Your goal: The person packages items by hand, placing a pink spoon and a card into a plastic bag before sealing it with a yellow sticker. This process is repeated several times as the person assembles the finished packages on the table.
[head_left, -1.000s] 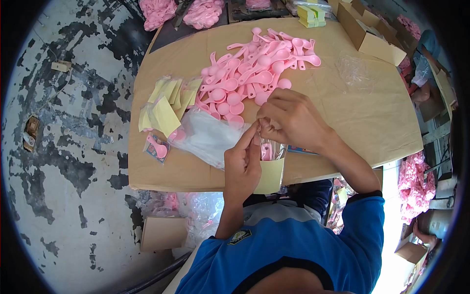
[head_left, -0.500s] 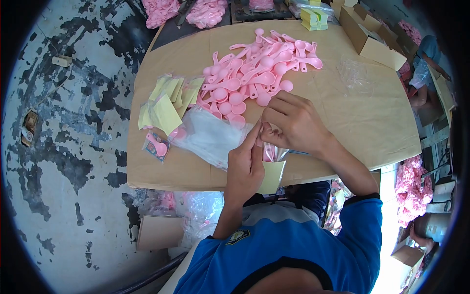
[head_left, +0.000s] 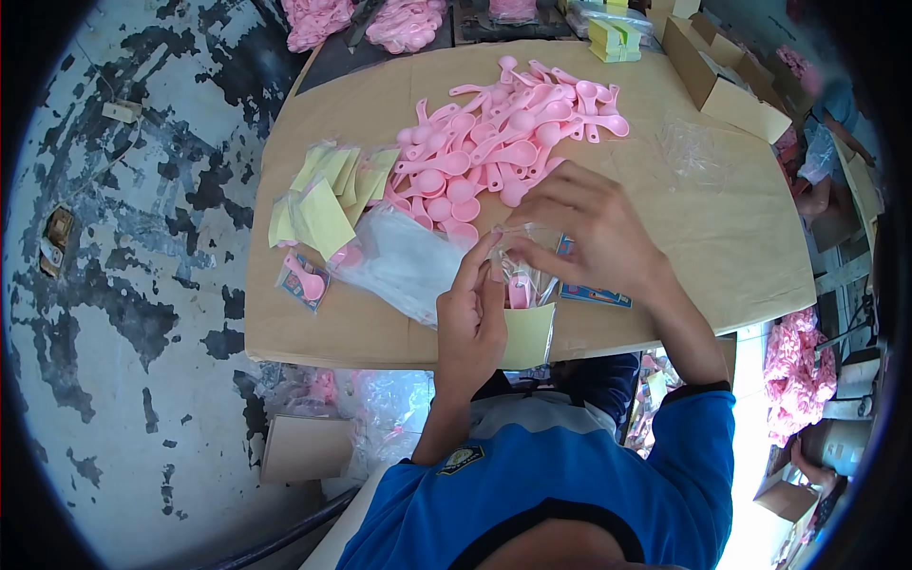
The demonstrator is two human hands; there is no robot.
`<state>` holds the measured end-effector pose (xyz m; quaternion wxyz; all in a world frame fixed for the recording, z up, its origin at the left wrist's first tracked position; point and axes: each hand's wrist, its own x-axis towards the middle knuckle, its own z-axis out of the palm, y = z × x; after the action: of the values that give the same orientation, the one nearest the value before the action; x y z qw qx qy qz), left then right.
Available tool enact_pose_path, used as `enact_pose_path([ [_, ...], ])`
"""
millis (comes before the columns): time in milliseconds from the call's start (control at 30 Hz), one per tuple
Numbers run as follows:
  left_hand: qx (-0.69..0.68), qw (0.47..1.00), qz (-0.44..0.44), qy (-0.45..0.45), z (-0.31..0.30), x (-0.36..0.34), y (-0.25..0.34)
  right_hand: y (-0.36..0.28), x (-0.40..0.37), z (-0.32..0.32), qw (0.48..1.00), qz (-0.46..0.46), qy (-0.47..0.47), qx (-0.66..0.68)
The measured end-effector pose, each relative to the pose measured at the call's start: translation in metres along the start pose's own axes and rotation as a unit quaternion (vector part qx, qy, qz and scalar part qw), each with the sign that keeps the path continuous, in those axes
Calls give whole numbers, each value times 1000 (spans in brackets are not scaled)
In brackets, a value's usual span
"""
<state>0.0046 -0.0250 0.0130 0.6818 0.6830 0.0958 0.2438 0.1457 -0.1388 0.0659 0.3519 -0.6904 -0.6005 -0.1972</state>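
Between my two hands is a clear plastic bag holding a pink measuring spoon and a pale yellow card. My left hand pinches the bag's left edge between thumb and fingers. At the bag's upper edge, my right hand is bent over with thumb and fingers on the thin film; its fingertips are partly hidden. Under that hand lies a blue printed card. A stack of clear bags sits left of my hands, and a heap of pink measuring spoons lies beyond them.
Packed bags with yellow cards are piled at the left, near a spoon on a printed card. Crumpled clear film lies at the right. An open cardboard box and a yellow card bundle stand at the back.
My right hand has shifted slightly right and its thumb has moved away from my left fingertips, spreading the bag's upper part. More of the blue printed card now shows.
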Motion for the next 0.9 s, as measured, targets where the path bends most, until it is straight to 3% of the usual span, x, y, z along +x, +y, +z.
enact_pose_path([
  [300, 144, 989, 34, -11, 1, 1, 0, 1, -6, 10, 1000, 7, 2, -8],
  [400, 192, 979, 41, -48, -3, 1, 4, 9, -6, 9, 990, 47, 60, 118],
  [467, 26, 999, 10, -34, 4, -1, 7, 9, -3, -13, 954, 168, 60, 240],
  [533, -80, 996, -6, -43, 5, -1, 8, 21, -9, -44, 908, 218, 74, 349],
  [600, -126, 989, -8, -73, -2, 0, 9, 56, -32, -88, 910, 45, -24, 412],
  [700, -131, 989, -5, -69, -5, 2, 9, 110, -68, -115, 752, 25, -155, 640],
  [733, -118, 990, 11, -80, -7, 3, 9, 123, -82, -109, 904, 148, -153, 371],
  [767, -121, 990, 10, -77, -6, 2, 8, 136, -98, -99, 955, 255, -136, 62],
  [800, -125, 989, 12, -73, -4, 3, 9, 133, -96, -96, 902, 330, -107, -256],
  [900, -150, 986, 19, -69, -1, 7, 6, 115, -75, -96, 920, 327, 202, -82],
])
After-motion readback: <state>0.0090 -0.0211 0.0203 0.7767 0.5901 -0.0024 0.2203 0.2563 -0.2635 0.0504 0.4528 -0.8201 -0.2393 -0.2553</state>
